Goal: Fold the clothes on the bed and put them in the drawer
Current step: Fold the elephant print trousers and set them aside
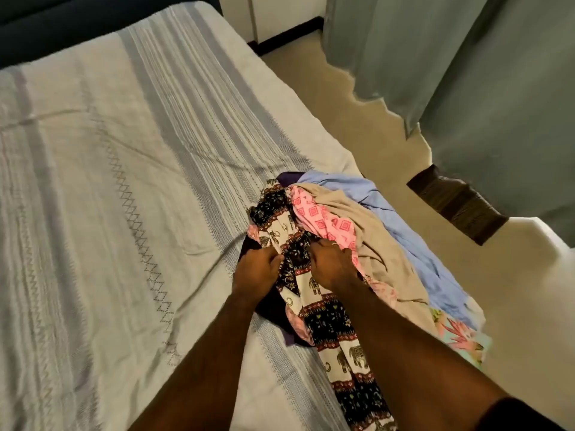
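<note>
While clothes pile (373, 219) tops bed (124, 181) | left hand (255, 269), right hand (329, 262) grip elephant-print garment (329, 318)

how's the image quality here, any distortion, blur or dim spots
Head view: wide-angle bending curves the bed edges; warm, dim light leaves the upper left corner nearly black; the bedspread texture looks soft and smeared at far left; both the left hand and right hand on the elephant-print garment read dark; no glare.
</note>
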A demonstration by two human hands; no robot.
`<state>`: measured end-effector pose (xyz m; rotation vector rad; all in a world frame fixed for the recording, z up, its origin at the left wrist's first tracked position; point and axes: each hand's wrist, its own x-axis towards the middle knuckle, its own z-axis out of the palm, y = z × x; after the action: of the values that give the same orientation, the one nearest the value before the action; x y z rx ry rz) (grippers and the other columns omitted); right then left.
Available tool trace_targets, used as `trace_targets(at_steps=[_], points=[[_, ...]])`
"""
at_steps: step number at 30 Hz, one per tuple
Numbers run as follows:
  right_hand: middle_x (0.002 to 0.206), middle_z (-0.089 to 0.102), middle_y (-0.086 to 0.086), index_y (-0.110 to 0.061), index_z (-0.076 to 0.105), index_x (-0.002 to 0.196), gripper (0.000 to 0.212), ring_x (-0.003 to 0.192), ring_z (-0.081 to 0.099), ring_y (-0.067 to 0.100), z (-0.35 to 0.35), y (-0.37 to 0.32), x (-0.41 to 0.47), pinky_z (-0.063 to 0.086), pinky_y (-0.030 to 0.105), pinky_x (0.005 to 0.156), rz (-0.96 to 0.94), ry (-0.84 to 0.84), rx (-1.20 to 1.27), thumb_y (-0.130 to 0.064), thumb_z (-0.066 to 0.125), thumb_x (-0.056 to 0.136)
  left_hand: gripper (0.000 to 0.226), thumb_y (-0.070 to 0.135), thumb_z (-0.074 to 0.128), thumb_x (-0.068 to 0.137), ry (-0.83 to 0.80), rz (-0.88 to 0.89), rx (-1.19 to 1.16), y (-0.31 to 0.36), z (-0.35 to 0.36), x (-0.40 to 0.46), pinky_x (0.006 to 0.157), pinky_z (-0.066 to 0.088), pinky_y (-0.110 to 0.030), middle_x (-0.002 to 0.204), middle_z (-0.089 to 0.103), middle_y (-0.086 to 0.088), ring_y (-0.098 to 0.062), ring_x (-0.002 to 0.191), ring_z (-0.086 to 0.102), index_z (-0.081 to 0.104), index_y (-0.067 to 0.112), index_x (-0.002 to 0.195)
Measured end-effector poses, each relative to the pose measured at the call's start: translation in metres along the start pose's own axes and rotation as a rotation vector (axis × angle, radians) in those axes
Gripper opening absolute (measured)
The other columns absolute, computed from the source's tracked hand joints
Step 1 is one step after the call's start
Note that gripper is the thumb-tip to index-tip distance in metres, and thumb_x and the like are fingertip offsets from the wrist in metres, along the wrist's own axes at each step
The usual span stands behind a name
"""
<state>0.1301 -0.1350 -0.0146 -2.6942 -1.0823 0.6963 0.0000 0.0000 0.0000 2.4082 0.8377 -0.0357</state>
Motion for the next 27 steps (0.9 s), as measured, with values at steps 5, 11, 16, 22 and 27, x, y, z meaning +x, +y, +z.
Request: trace_targets(at_steps=[5,11,16,22,27], points=[[0.116,0.054,0.007,-0.019,0.065,0.114,0.02,0.11,0.056,0.026,0.021,-0.007,0.036,0.046,0.045,0.097,-0.004,-0.184,0.143,-0.026,0.052,0.101,0.025,0.036,0.059,0.099,0.007,-0.036,0.042,-0.015,0.016,0.017,0.06,0.042,-0.031,0.077,0.068,-0.003,-0.021,0.068,0.061,0.069,0.014,0.091],[0.149,0.043,0.013,-0.015,0.053,0.139,0.041,0.137,0.041,0.034,0.048,-0.022,0.061,0.034,0.059,0.112,0.071,-0.346,0.171,-0.034,0.044,0.105,0.026,0.038,0.058,0.099,-0.022,-0.065,-0.008,-0.031,0.034,0.02,0.062,0.051,-0.038,0.076,0.067,0.0,-0.018,0.067,0.061,0.068,0.016,0.091],[0.09,0.075,0.002,-0.007,0.075,0.096,0.01,0.088,0.071,0.02,0.043,-0.03,0.054,0.057,0.035,0.084,0.437,-0.03,1.097,-0.013,0.074,0.088,0.036,0.044,0.04,0.106,-0.218,-0.171,-0.17,-0.03,0.035,0.02,0.06,0.036,-0.03,0.074,0.056,0.005,-0.02,0.074,0.057,0.055,0.019,0.086],[0.101,0.076,0.004,-0.017,0.07,0.105,0.021,0.096,0.072,0.019,0.005,-0.037,0.007,0.057,0.039,0.089,0.328,-0.397,1.409,-0.003,0.068,0.089,0.066,0.06,0.022,0.104,-0.29,-0.625,-0.875,0.016,0.028,0.016,0.109,0.044,-0.05,0.138,0.058,-0.012,-0.028,0.129,0.054,0.051,0.016,0.145],[0.077,0.066,-0.008,-0.019,0.066,0.085,0.02,0.069,0.06,0.004,-0.007,-0.033,-0.059,0.048,0.026,0.071,-0.016,-0.515,1.131,0.001,0.063,0.088,0.055,0.046,0.072,0.088,-0.176,-0.825,-1.252,0.024,0.011,-0.007,0.098,0.051,-0.06,0.123,0.065,-0.024,-0.039,0.112,0.065,0.062,0.004,0.121]])
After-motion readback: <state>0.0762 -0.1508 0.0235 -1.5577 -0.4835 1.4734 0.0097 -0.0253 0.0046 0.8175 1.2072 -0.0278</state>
